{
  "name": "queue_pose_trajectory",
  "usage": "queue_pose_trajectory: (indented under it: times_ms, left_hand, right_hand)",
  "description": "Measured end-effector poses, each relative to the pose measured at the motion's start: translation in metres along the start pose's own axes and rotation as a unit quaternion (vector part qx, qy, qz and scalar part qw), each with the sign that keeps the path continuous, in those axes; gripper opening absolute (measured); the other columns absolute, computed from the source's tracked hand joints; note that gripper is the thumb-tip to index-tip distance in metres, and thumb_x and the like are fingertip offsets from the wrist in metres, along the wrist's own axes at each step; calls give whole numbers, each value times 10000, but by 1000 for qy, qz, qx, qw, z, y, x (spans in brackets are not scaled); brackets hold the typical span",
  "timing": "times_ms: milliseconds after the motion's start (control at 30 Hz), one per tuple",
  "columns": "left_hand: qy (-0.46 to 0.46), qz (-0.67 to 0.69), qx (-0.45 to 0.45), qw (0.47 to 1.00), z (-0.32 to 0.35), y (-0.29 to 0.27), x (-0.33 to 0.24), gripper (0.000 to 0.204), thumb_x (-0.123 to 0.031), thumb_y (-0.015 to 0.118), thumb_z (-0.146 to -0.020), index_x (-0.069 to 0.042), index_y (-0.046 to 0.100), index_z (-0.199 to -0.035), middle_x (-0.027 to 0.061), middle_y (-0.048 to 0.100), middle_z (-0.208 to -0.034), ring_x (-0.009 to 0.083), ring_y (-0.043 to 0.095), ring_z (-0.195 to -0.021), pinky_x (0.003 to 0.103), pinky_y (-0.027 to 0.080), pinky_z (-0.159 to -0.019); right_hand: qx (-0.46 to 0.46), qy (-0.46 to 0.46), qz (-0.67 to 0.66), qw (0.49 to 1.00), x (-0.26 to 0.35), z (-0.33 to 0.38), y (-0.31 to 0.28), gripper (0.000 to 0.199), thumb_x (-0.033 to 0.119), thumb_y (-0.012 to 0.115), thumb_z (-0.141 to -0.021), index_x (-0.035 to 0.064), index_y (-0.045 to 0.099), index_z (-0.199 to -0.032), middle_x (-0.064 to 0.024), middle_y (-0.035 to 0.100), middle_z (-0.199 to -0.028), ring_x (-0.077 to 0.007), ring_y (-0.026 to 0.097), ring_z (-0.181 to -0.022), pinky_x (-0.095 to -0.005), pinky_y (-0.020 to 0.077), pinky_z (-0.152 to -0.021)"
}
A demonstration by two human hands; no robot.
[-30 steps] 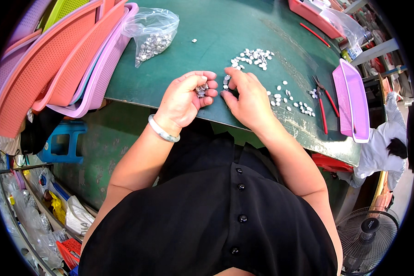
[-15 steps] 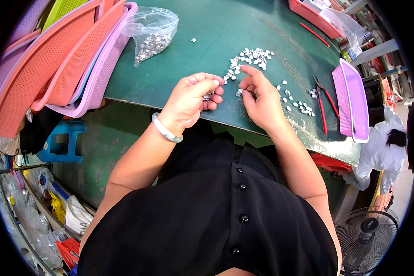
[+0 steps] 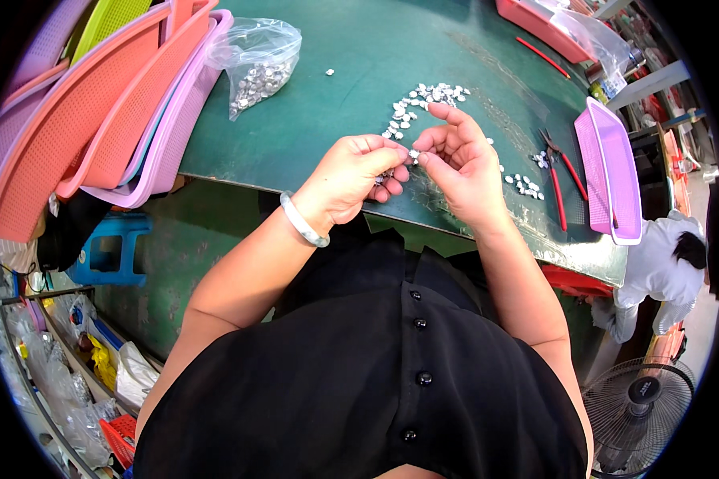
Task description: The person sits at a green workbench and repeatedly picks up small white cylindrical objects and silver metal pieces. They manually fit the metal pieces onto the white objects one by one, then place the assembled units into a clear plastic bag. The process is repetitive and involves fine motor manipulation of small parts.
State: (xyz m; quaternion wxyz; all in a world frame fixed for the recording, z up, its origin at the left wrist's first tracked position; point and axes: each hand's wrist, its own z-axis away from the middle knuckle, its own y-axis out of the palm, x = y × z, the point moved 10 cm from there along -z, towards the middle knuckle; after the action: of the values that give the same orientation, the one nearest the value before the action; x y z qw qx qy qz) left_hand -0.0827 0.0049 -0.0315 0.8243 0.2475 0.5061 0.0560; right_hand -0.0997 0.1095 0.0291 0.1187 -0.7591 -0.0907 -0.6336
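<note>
Above the near edge of the green table (image 3: 351,88), my two hands meet at the fingertips. My left hand (image 3: 347,174), with a pale bangle at its wrist, is curled around several small silvery pieces, partly hidden by the fingers. Thumb and forefinger of my right hand (image 3: 473,172) pinch a small shiny piece (image 3: 414,155) against the left fingertips. Just beyond lies a scattered group of small whitish-silver round pieces (image 3: 403,114). A smaller cluster (image 3: 526,187) sits right of my right hand, beside red-handled pliers (image 3: 562,188) lying with their handles apart.
A clear plastic bag (image 3: 264,80) of similar pieces stands at the far left, next to stacked plastic baskets (image 3: 108,104). A purple basket (image 3: 611,172) stands at the right edge, with a red stick-like tool (image 3: 543,57) farther back. A blue stool (image 3: 112,251), a fan (image 3: 643,395) and another person (image 3: 663,255) are beyond the table.
My left hand has moved right and my right hand has come in to it, so their fingertips now meet at the small piece. The other person at the right has shifted posture.
</note>
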Motion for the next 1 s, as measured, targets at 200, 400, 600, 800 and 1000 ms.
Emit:
queue_pose_trajectory:
  times_ms: [200,400,600,800,1000]
  left_hand:
    - [6,16,13,1000,0,7,-2,119,-145,570,-824,-36,609,-800,26,574,-683,88,518,-551,200,398,-466]
    - [9,3,4,1000,-1,7,-3,114,-147,580,-811,-42,608,-777,23,567,-658,89,512,-540,200,388,-456]
    - [1,1,-4,1000,-3,7,-2,120,-150,580,-821,-42,604,-774,23,562,-649,89,505,-525,200,382,-452]
    - [2,4,2,1000,-3,10,-1,119,-157,605,-797,-45,605,-756,24,560,-651,91,502,-534,204,379,-456]
    - [4,6,5,1000,-4,11,1,114,-150,589,-815,-41,605,-784,24,569,-669,90,513,-540,199,385,-459]
  right_hand:
    - [1,4,-36,999,0,1,-1,481,-73,540,-779,11,397,-1231,-44,564,-874,-87,540,-792,-211,435,-717]
    - [0,7,-54,999,1,3,-1,463,-70,547,-785,5,408,-1220,-46,562,-877,-89,539,-800,-213,436,-723]
    - [-27,45,-79,996,-4,4,-12,433,-28,550,-798,-13,412,-1208,-36,569,-868,-73,532,-786,-199,424,-712]
    - [-15,77,-94,992,-10,7,-8,429,-22,555,-797,-23,409,-1201,-32,573,-853,-64,533,-765,-186,418,-691]
    - [-17,74,-79,994,-10,7,-10,438,-30,554,-788,-22,408,-1201,-27,566,-843,-58,527,-760,-184,416,-684]
